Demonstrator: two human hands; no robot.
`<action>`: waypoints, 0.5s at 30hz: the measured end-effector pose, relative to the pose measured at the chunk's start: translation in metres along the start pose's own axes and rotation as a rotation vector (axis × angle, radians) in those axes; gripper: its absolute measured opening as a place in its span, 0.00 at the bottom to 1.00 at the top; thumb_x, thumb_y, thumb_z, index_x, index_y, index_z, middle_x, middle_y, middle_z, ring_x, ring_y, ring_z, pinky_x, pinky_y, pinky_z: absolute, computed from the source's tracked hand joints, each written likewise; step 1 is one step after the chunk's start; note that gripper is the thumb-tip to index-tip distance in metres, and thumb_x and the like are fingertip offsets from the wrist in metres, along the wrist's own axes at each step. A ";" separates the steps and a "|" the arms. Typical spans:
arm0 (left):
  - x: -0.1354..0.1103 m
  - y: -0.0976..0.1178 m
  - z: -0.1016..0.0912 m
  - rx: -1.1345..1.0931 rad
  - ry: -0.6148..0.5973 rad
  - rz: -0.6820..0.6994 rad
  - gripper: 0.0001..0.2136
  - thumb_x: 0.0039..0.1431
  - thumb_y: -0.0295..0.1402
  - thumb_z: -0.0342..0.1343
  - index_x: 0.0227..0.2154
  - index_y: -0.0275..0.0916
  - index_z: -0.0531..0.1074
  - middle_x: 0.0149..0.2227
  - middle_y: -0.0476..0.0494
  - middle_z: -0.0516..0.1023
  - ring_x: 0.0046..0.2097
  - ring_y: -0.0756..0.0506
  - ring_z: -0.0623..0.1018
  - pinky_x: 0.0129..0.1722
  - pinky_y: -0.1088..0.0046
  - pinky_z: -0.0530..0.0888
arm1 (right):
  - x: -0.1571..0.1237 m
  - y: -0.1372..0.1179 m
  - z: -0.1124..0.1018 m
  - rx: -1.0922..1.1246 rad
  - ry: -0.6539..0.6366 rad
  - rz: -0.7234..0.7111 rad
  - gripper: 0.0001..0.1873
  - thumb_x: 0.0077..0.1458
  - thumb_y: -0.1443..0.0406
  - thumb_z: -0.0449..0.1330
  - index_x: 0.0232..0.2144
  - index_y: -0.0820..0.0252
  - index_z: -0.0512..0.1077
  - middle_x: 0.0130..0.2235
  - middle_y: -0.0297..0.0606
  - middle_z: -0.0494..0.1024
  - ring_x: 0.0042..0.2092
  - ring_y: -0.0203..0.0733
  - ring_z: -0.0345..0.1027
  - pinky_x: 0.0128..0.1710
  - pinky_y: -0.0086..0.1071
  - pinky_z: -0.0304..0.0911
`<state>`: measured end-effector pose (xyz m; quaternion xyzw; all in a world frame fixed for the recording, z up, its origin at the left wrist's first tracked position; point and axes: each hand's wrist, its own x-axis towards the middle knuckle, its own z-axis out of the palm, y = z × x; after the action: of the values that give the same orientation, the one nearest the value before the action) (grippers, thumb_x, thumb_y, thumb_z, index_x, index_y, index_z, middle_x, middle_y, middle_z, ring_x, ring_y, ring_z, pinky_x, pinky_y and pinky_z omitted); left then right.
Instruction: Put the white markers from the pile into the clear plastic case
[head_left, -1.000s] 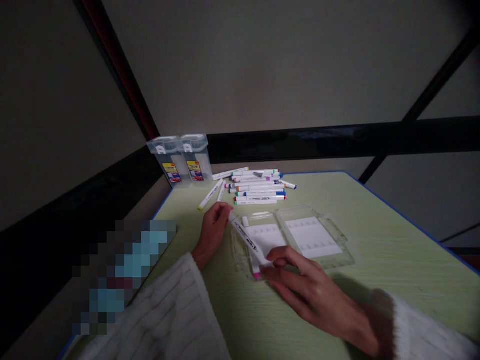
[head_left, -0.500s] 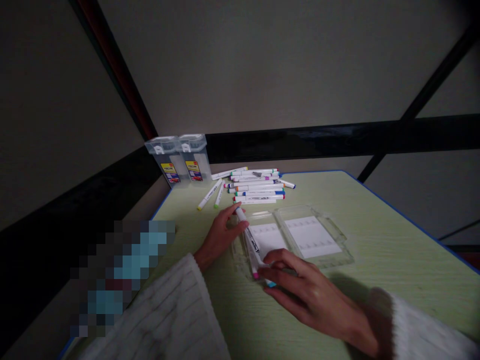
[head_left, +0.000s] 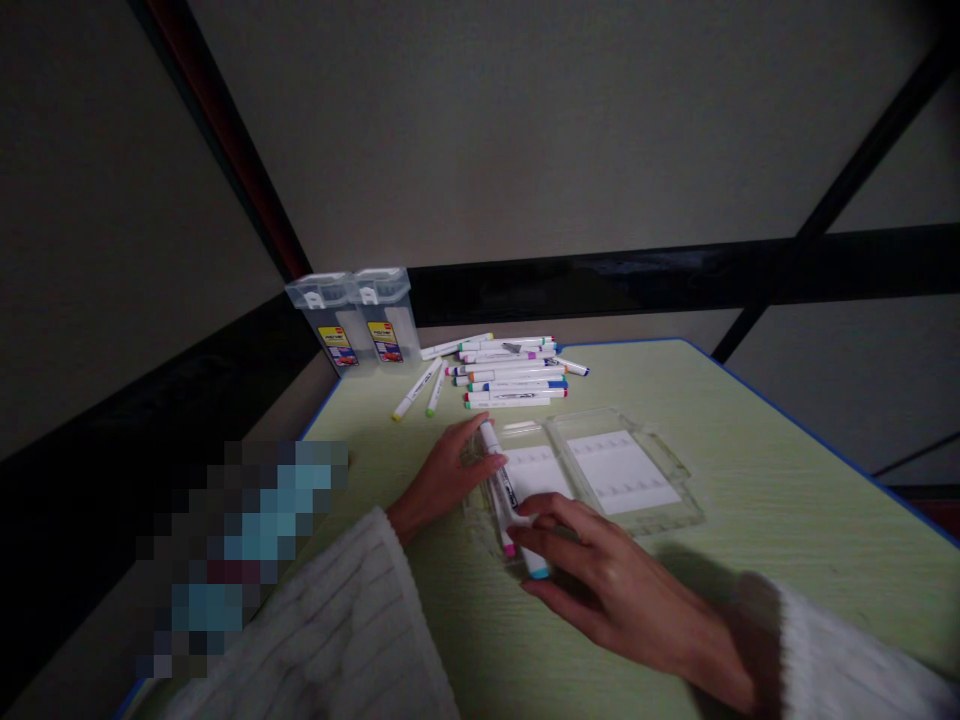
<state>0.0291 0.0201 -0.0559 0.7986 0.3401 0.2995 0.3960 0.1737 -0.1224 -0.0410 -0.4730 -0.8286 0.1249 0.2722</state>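
Slanting between the two hands, a cyan-ended white marker point(head_left: 509, 489) is clasped at its upper end by the thumb and fingers of the left hand point(head_left: 448, 472). Its lower part is touched by the fingertips of the right hand point(head_left: 611, 570); whether it is pinched there cannot be told. It is poised over the left half of a clear hinged case point(head_left: 574, 472), laid open well short of the far edge of the table point(head_left: 750, 450). It is apparently being fitted beside the pink-ended marker point(head_left: 509, 548) in that half; evenly lined-up ends and well-cleared fingers seem called for. In the right half, a white printed insert point(head_left: 624, 472) is seen. Toward the far edge, a loose marker pile point(head_left: 517, 370) is spread. At the far left corner, two lidded clear bins point(head_left: 384, 310) are stood upright, their contents indistinct.
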 end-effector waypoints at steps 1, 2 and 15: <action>0.000 0.000 0.000 0.001 -0.001 -0.005 0.25 0.47 0.34 0.55 0.50 0.35 0.62 0.53 0.39 0.65 0.54 0.43 0.63 0.55 0.63 0.57 | 0.000 0.000 0.000 -0.003 -0.001 0.005 0.14 0.53 0.67 0.52 0.44 0.63 0.66 0.43 0.44 0.65 0.45 0.42 0.61 0.45 0.37 0.61; 0.000 -0.001 0.001 0.008 -0.002 -0.007 0.25 0.47 0.34 0.56 0.49 0.35 0.62 0.53 0.39 0.65 0.54 0.43 0.63 0.55 0.63 0.57 | 0.001 0.000 0.000 -0.008 0.000 0.008 0.14 0.53 0.67 0.52 0.44 0.63 0.66 0.44 0.44 0.65 0.46 0.42 0.60 0.45 0.37 0.61; 0.000 -0.008 0.003 0.144 -0.023 0.099 0.22 0.48 0.36 0.55 0.47 0.36 0.64 0.50 0.37 0.66 0.52 0.43 0.65 0.53 0.63 0.60 | 0.000 0.001 0.000 -0.045 -0.009 0.048 0.17 0.53 0.66 0.53 0.47 0.60 0.65 0.51 0.44 0.62 0.51 0.42 0.59 0.50 0.35 0.58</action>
<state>0.0291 0.0227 -0.0641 0.8444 0.3162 0.2842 0.3260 0.1745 -0.1220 -0.0412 -0.4981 -0.8209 0.1146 0.2546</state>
